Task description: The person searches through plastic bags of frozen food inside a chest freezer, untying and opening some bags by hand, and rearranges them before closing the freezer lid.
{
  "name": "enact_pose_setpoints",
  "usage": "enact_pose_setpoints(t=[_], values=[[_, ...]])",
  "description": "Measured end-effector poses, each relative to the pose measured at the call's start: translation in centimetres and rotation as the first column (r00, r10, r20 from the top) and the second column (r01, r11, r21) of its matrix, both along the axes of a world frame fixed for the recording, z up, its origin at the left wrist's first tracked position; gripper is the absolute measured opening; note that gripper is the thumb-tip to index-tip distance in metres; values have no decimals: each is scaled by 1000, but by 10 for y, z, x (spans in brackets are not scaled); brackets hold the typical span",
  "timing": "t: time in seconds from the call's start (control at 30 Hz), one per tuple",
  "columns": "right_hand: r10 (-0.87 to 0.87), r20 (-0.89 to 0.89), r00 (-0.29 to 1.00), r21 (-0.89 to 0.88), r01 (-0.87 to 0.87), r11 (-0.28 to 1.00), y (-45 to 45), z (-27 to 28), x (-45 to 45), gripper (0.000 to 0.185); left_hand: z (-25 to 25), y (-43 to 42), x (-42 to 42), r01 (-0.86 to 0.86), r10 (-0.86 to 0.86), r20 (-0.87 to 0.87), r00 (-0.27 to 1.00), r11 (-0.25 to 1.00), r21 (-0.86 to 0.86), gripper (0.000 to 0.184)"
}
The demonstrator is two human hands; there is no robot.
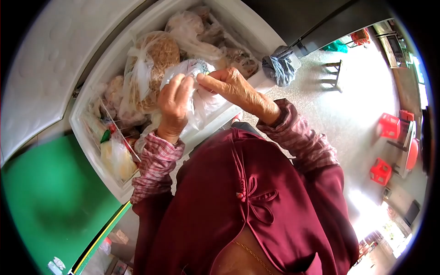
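Observation:
Both of my hands are close together over an open white chest freezer (95, 159), at its near edge. My left hand (175, 104) has its fingers pinched on the top of a whitish plastic bag (201, 103). Beside it, my right hand (233, 89) pinches the same bag, its thumb and index finger near my left fingertips. The bag hangs below both hands, and what it contains is hard to make out. Behind my left hand lies a clear bag with something brown and stringy (160, 55). More knotted plastic bags (185, 25) fill the back.
A white lid (41, 59) stands raised at the left, above a green surface (59, 183). A grey-blue cloth (278, 69) hangs at the freezer's right corner. Red stools (388, 126) and a dark stool (338, 75) stand on the floor at the right.

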State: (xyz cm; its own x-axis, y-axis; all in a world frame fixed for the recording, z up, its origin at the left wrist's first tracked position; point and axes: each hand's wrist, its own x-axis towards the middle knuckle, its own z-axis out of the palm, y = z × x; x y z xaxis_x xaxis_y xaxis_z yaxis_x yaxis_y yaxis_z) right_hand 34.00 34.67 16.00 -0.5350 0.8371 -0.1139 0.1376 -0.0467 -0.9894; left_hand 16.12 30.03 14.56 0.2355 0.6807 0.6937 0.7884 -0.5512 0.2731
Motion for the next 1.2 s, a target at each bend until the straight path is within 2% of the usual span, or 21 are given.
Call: enact_pose_setpoints(t=[0.03, 0.13, 0.17, 0.27, 0.33, 0.37, 0.47, 0.53, 0.63, 0.7, 0.8, 0.83, 0.93, 1.0, 1.03, 1.13, 1.2], values=[[-13, -13, 1000, -24, 13, 1000, -1, 3, 0, 45, 1, 2, 3, 40, -30, 171, 985, 997, -58, 26], [48, -17, 999, -77, -49, 996, 2, 1, 2, 45, -6, 1, 4, 18, 26, 310, 951, 991, -136, 27], [72, -11, 997, -78, -72, 994, 2, 3, 1, 44, -4, 1, 5, 9, 13, 240, 971, 996, -94, 32], [46, -73, 996, -129, -55, 990, 3, 1, 1, 35, -6, -1, 3, -14, 37, 262, 964, 996, -90, 43], [-6, -129, 992, -122, -10, 992, 1, 9, 2, 29, 4, -4, -4, 0, 3, 104, 995, 1000, -26, 31], [-30, -64, 998, -119, 23, 993, -2, 17, 0, 23, 5, -6, -9, -17, 17, 14, 1000, 1000, -12, 26], [-110, -14, 994, 45, 111, 993, -12, 28, -3, 22, 28, -20, -8, 23, -8, -268, 963, 998, 50, 20], [-101, -34, 994, 127, 104, 986, -12, 29, -2, 20, 30, -22, 0, 133, -106, -229, 968, 986, 104, 19], [-117, 0, 993, 216, 114, 970, -11, 32, -2, 16, 24, -28, 1, 173, -155, -247, 957, 983, 54, 24], [-151, 24, 988, 314, 136, 940, -6, 26, 0, 15, 23, -35, 3, 128, -129, -206, 970, 992, -22, 23], [-283, 41, 958, 575, 209, 791, 6, 7, -2, 16, 15, -48, 5, 56, -68, -143, 987, 995, -83, 19], [-341, 51, 939, 691, 213, 690, 14, -2, -3, 15, 8, -53, 6, 34, -48, -121, 992, 993, -114, 17], [-438, 97, 894, 808, 187, 559, 40, -31, -3, 10, -8, -62, 1, 31, -40, -32, 999, 970, -241, 10], [-455, 182, 871, 829, 113, 548, 55, -59, -6, 9, -31, -77, -9, 31, -32, 1, 999, 946, -322, 13], [-465, 224, 857, 837, 75, 543, 58, -67, -9, 9, -36, -80, -8, 71, -60, 46, 997, 955, -287, 15], [-474, 216, 854, 803, 121, 584, 60, -76, -15, 9, -37, -91, -10, 55, -59, -6, 998, 952, -301, 8], [-492, 204, 847, 747, 190, 637, 60, -62, -15, 13, -29, -90, -10, 105, -93, 53, 994, 946, -307, 6]])
